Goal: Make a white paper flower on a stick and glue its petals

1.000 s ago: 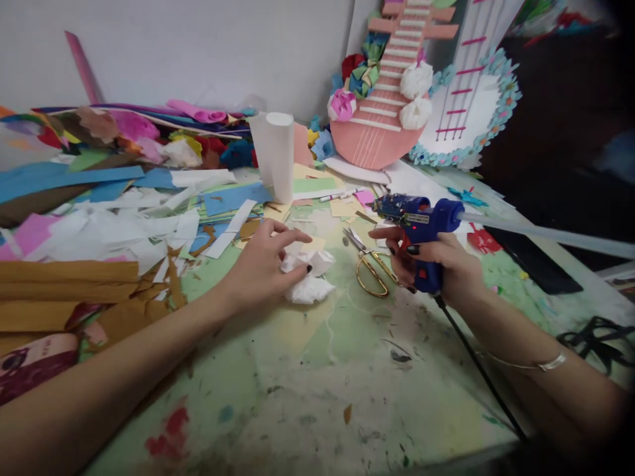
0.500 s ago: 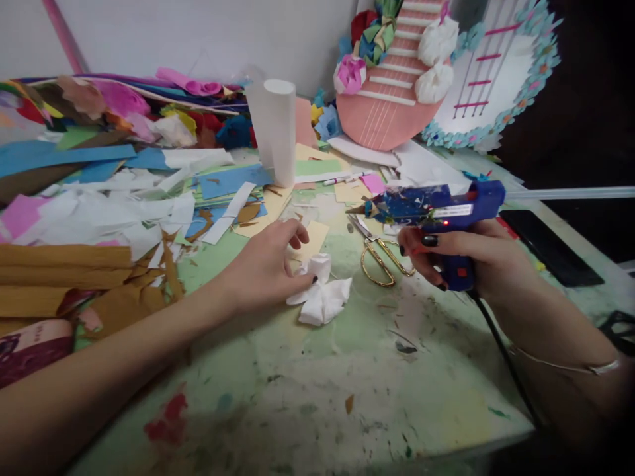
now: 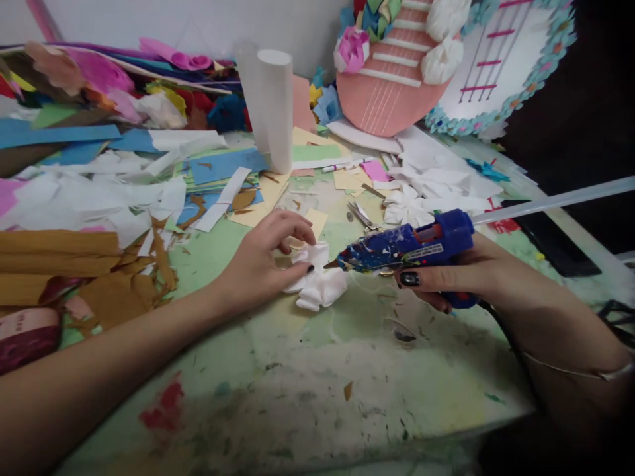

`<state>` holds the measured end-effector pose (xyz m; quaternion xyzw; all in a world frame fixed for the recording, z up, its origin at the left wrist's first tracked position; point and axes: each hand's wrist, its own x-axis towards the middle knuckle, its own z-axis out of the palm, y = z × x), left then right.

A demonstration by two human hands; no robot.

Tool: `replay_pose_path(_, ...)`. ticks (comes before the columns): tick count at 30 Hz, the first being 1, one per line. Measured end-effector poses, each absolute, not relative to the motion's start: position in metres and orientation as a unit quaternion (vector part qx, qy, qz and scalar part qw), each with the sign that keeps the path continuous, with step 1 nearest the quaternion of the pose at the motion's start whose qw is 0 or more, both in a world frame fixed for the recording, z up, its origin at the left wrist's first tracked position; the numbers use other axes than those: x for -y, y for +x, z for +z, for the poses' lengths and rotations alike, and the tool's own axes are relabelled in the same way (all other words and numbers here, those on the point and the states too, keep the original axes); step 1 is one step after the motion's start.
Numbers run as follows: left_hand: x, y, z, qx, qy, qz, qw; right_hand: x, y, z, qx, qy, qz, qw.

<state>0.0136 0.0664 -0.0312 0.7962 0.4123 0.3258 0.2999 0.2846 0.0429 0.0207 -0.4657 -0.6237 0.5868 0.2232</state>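
A white crepe-paper flower point(image 3: 322, 284) with spread petals lies on the table. My left hand point(image 3: 270, 254) holds it at its left side, thumb resting on a petal and fingers curled behind; the fingertips' contact is partly hidden. My right hand point(image 3: 466, 274) is closed around the handle of a blue hot glue gun point(image 3: 421, 244). Its tip points left and sits at the flower's middle, though I cannot tell whether they touch. From the gun's back sticks a clear glue stick point(image 3: 555, 199). Scissors point(image 3: 364, 217) lie behind the gun, their gold handles mostly hidden.
Paper scraps and brown crepe paper point(image 3: 59, 254) cover the left side. A white paper roll point(image 3: 278, 112) stands at the back. More white paper flowers point(image 3: 407, 205) and a black phone point(image 3: 550, 241) lie to the right. Decorated guitar shapes point(image 3: 391, 109) lean behind.
My right hand has brought the glue gun left and down to the flower, its tip now over the middle. My left hand stays at the flower. The camera view has shifted slightly.
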Motion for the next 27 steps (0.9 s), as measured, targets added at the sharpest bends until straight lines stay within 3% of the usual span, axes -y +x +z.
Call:
replay_pose_path(6, -0.07, 0.013, -0.037, -0.406, 0.767, 0.343, 0.36, -0.044, 0.285, 0.017, 0.632, -0.47, 0.579, 0.21)
replay_pose_path(12, -0.072, 0.014, -0.033, -0.406, 0.782, 0.314, 0.353, -0.043, 0.278, 0.017, 0.626, -0.471, 0.586, 0.207)
replay_pose_path(18, -0.07, 0.014, -0.035, -0.406, 0.721, 0.37, 0.423, -0.038, 0.277, 0.014, 0.632, -0.475, 0.581, 0.194)
replay_pose_path(27, -0.07, 0.014, -0.037, -0.39, 0.772, 0.355, 0.355, -0.038, 0.273, 0.012, 0.627, -0.484, 0.582, 0.183)
